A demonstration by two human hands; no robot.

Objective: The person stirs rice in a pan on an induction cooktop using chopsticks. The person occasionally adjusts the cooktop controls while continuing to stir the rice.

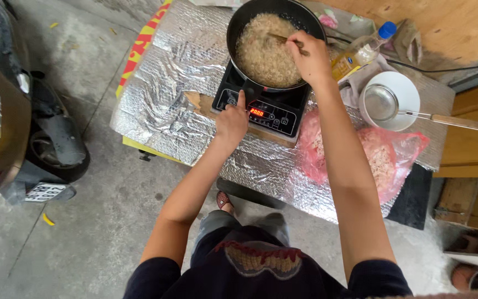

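Up near the far edge of the table [156, 111], a round black pan [239, 27] sits on a flat black cooktop [275, 113] and is filled almost to its rim with a pale tan, grainy, lumpy mass of rice [261, 55]. The right hand [309, 55] is closed in a fist around the handle of a wooden spoon [279, 38], whose tip is buried in the rice. The left hand [232, 123] is mostly curled, its index finger stretched out and touching the front panel of the cooktop, just left of a small red lit display; it grips nothing.

The table is wrapped in crinkled, shiny silver foil with a quilted texture. Toward its right edge stands a smooth white bowl [405, 88], and a round metal mesh strainer [380, 102] rests in it, its long wooden handle reaching out past the table's right edge. Just beyond the bowl, against the right wrist, a clear plastic bottle [360, 52] with yellow liquid and a blue cap lies tilted. At the near right corner a thin, translucent pink plastic bag [388, 158] sags, holding something pale and grainy.
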